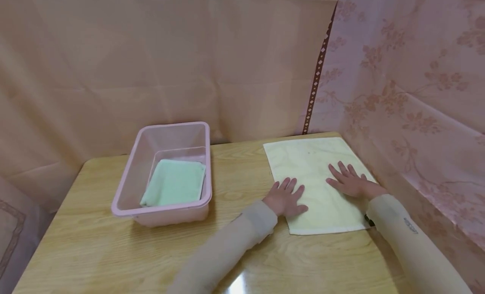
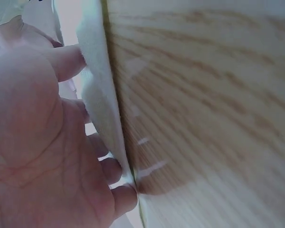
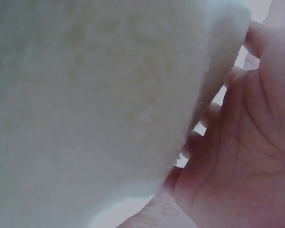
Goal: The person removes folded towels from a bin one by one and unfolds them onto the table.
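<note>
A pale yellow towel lies spread flat over the right part of the wooden table. With fingers spread, my left hand rests on its left edge. Farther right, my right hand touches the cloth, fingers also spread. In the left wrist view the fingertips of the left hand meet the towel's edge, beside bare wood grain. The right wrist view shows the towel filling most of the picture, with the right palm beside it. Neither hand grips anything.
A pink plastic basin stands on the left side of the table. Inside it lies a folded mint-green towel. A plain beige curtain hangs behind, and a pink floral curtain borders the right side.
</note>
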`<state>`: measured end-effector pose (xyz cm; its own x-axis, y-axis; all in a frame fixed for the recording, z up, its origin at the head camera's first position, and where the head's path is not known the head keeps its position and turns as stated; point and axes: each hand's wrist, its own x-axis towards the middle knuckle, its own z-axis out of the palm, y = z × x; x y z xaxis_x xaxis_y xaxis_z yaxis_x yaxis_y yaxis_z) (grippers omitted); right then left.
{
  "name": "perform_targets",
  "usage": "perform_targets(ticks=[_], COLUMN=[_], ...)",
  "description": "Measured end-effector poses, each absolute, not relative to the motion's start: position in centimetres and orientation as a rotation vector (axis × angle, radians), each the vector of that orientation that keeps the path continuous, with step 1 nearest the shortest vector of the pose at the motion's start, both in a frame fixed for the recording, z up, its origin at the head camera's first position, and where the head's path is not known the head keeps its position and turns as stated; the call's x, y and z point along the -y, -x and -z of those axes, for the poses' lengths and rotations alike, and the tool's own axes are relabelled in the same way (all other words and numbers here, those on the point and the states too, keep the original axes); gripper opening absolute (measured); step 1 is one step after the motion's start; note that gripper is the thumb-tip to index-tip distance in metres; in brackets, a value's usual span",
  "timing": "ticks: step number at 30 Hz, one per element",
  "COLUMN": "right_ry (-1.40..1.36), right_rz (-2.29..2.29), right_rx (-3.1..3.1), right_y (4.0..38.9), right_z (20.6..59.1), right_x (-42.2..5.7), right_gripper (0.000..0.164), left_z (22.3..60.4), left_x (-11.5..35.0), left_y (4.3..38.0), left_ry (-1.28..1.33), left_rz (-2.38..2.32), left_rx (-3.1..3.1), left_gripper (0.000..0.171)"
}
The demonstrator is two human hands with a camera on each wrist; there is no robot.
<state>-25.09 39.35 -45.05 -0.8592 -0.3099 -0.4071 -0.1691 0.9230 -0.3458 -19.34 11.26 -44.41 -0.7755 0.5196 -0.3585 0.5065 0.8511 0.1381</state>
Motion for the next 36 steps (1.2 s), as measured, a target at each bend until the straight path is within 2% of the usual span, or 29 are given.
perform_targets(ticks=[24, 30, 36], right_ry=[0.366, 0.41, 0.473], right_rz=[0.416, 0.449, 0.556], right_rx=[-2.649, -2.651, -2.633], right_y=[25.0, 25.1, 25.3], right_z=[44.9, 44.1, 42.0], right_x=[-39.4, -38.5, -36.4], right_gripper=[0.081, 0.08, 0.076], left_z=[45.3, 44.1, 41.8], left_x=[-11.2, -10.4, -9.4], left_y=[19.5, 19.7, 19.3], left_ry=[-0.833, -0.869, -0.844], left_rz=[-0.051, -0.123, -0.345], left_rx=[-2.677, -2.637, -2.581], left_gripper=[0.068, 0.064, 0.07])
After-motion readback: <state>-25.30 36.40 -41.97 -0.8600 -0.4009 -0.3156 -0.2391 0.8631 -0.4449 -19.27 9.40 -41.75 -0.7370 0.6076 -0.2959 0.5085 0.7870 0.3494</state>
